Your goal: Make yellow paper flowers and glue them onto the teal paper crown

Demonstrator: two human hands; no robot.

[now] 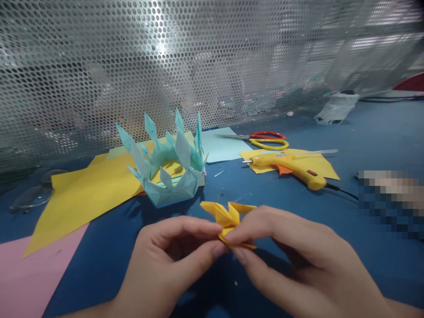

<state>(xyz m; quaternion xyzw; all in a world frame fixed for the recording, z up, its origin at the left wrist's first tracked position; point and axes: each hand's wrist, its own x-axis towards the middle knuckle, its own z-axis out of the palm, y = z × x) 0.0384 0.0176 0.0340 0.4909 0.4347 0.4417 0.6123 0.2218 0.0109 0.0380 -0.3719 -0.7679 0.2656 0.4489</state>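
A small folded yellow paper piece (227, 215) is held low in the middle, just above the blue table (371, 132). My left hand (165, 260) pinches its left side between thumb and forefinger. My right hand (298, 256) pinches its right side the same way. Both hands are closed on the paper. Behind them stands a light teal folded paper crown (168, 170) with several upright points, resting partly on a yellow sheet (82, 194).
A yellow glue gun (291, 167) lies on a yellow paper at right, its cord running right. Red and yellow scissors (265, 139) lie behind it on a pale blue sheet (221, 145). A pink sheet (29, 278) lies at bottom left. Perforated metal mesh (198, 57) walls the back.
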